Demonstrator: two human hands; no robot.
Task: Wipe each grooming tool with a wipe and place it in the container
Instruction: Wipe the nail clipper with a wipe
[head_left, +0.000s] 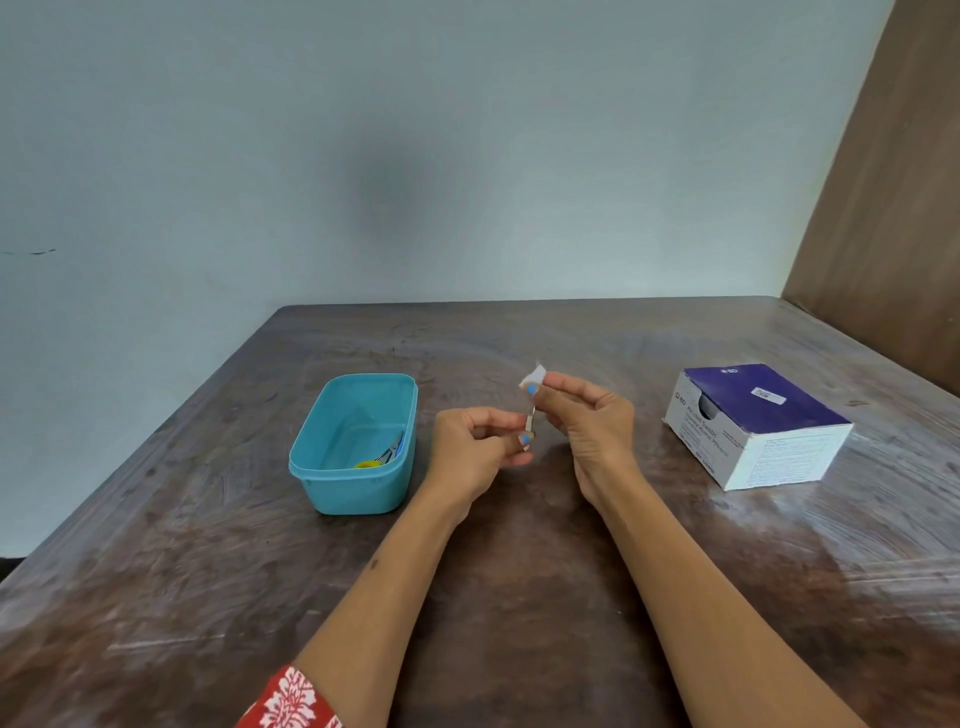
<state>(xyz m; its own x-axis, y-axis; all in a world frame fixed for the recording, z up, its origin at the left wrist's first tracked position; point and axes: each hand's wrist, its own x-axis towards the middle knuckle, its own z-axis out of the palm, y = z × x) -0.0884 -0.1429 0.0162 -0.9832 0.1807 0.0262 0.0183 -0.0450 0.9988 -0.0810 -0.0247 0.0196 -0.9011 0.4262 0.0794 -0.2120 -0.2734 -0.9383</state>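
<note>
Both hands (480, 447) (592, 421) pinch — wipe (533, 375) on tool (530, 420).

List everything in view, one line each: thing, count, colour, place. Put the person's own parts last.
container: one, teal, on the table left of the hands
tools in container: count unclear, metal with blue and yellow parts, near right corner
swab box: one, purple and white, table right
table: one, dark brown, fills foreground
wipe: one, white, pinched in right hand
metal tool: one, silver, between both hands
left hand: holds the tool's lower end
right hand: pinches wipe at the tool's top
</note>
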